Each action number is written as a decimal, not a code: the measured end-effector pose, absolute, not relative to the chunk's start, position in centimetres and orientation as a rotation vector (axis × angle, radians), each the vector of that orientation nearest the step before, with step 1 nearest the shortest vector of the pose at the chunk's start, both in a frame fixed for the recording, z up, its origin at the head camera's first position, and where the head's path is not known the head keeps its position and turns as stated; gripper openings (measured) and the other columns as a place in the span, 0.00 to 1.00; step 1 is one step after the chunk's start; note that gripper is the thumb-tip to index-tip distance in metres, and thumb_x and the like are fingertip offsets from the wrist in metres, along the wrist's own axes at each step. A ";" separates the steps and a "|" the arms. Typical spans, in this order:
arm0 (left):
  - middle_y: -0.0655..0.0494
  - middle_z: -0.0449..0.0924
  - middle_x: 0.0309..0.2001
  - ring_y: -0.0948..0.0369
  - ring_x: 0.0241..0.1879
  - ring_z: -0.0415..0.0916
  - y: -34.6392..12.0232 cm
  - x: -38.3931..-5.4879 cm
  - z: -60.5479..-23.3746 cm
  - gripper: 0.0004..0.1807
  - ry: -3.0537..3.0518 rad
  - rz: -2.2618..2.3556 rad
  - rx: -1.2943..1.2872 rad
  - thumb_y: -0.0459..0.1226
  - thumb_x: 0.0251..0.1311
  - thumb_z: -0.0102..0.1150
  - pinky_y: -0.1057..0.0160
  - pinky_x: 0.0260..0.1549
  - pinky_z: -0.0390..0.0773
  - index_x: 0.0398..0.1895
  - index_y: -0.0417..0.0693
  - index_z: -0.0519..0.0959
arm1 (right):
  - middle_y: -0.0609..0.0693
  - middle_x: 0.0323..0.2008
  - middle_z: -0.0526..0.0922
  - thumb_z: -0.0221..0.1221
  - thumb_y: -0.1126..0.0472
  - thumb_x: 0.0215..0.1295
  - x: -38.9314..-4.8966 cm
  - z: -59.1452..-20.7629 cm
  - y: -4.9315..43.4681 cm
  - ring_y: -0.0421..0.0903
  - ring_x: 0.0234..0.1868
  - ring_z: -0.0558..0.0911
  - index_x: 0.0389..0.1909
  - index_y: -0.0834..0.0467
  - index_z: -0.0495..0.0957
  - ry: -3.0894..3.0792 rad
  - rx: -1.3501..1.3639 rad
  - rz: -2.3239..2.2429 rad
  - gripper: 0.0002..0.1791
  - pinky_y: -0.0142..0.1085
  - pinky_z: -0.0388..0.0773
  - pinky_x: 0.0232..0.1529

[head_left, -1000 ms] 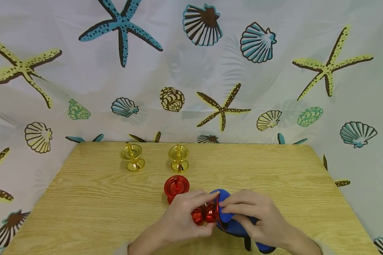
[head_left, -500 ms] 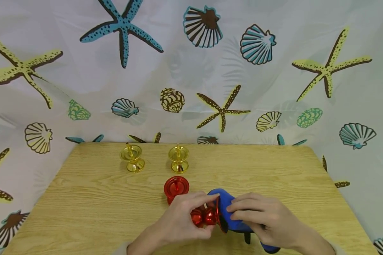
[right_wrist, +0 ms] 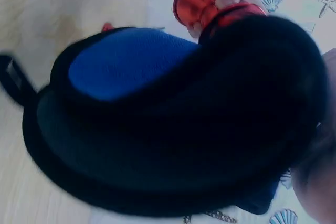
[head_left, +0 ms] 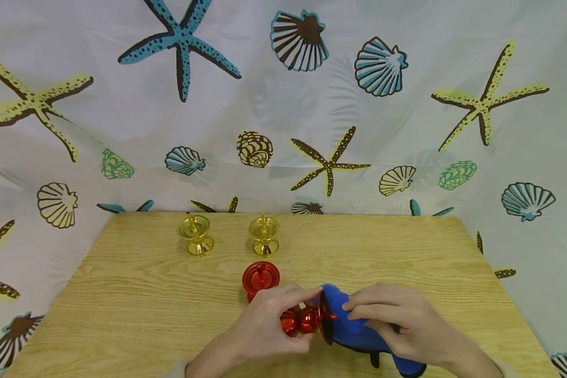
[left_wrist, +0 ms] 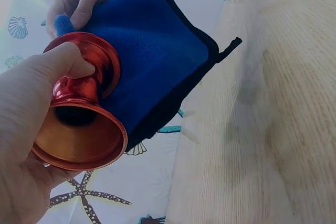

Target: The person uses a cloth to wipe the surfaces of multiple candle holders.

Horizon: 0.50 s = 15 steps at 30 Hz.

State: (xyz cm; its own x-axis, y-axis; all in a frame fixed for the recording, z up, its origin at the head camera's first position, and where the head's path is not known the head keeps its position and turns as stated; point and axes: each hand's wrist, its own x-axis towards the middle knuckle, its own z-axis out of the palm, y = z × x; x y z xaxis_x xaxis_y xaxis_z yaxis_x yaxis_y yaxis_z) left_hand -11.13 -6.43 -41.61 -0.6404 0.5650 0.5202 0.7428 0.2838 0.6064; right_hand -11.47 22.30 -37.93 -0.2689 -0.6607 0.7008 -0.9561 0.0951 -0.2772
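My left hand [head_left: 260, 323] grips a red shiny candle holder [head_left: 308, 320] by its stem, tilted on its side above the table. Its dish faces right, and a spike shows in front of it. In the left wrist view its hollow base [left_wrist: 79, 153] faces the camera. My right hand [head_left: 406, 317] pinches a blue cloth [head_left: 356, 338] with black edging and a hanging loop, close to the dish. The cloth's dark side [right_wrist: 173, 161] fills much of the right wrist view and hides most of the right hand there.
Another red candle holder [head_left: 261, 277] stands just beyond the left hand. Two gold candle holders [head_left: 199, 244] stand upright near the back of the wooden table [head_left: 142, 299]. A sheet [head_left: 227, 110] printed with shells and starfish hangs behind the table.
My right hand has drawn the cloth rightward from the dish, and the spike has come into sight. The left hand has shifted very slightly left with the candle holder.
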 end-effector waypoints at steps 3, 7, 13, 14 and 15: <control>0.56 0.88 0.43 0.70 0.39 0.80 -6.2 -11.1 -41.7 0.37 -2.336 -1.237 -1.246 0.32 0.43 0.81 0.80 0.38 0.79 0.64 0.42 0.83 | 0.53 0.48 0.90 0.55 0.64 0.79 -11.5 -38.2 21.5 0.47 0.48 0.89 0.51 0.57 0.87 -2.032 1.591 0.990 0.12 0.30 0.84 0.59; 0.56 0.88 0.43 0.69 0.40 0.82 -6.0 -11.1 -41.9 0.37 -2.346 -1.164 -1.263 0.34 0.44 0.81 0.79 0.40 0.79 0.64 0.41 0.82 | 0.49 0.49 0.91 0.56 0.61 0.79 -11.4 -38.6 20.7 0.44 0.49 0.90 0.51 0.53 0.87 -2.126 1.593 0.967 0.11 0.30 0.85 0.57; 0.58 0.87 0.42 0.70 0.38 0.81 -5.9 -11.0 -42.4 0.35 -2.333 -1.007 -1.264 0.36 0.44 0.81 0.79 0.39 0.78 0.61 0.42 0.84 | 0.49 0.49 0.92 0.68 0.73 0.64 -11.2 -39.1 20.1 0.44 0.50 0.91 0.52 0.53 0.87 -2.299 1.525 1.023 0.18 0.28 0.85 0.54; 0.58 0.86 0.42 0.69 0.38 0.81 -5.9 -10.9 -42.5 0.35 -2.325 -0.969 -1.263 0.36 0.44 0.82 0.79 0.39 0.78 0.61 0.42 0.84 | 0.50 0.49 0.92 0.68 0.73 0.64 -11.2 -39.2 20.1 0.44 0.50 0.91 0.52 0.53 0.87 -2.342 1.499 1.064 0.18 0.28 0.86 0.53; 0.58 0.86 0.41 0.69 0.38 0.81 -5.9 -10.9 -42.6 0.35 -2.313 -0.929 -1.264 0.36 0.43 0.82 0.79 0.39 0.78 0.60 0.42 0.85 | 0.50 0.49 0.92 0.67 0.73 0.65 -11.2 -39.2 20.1 0.44 0.49 0.92 0.52 0.53 0.87 -2.385 1.469 1.108 0.18 0.29 0.86 0.52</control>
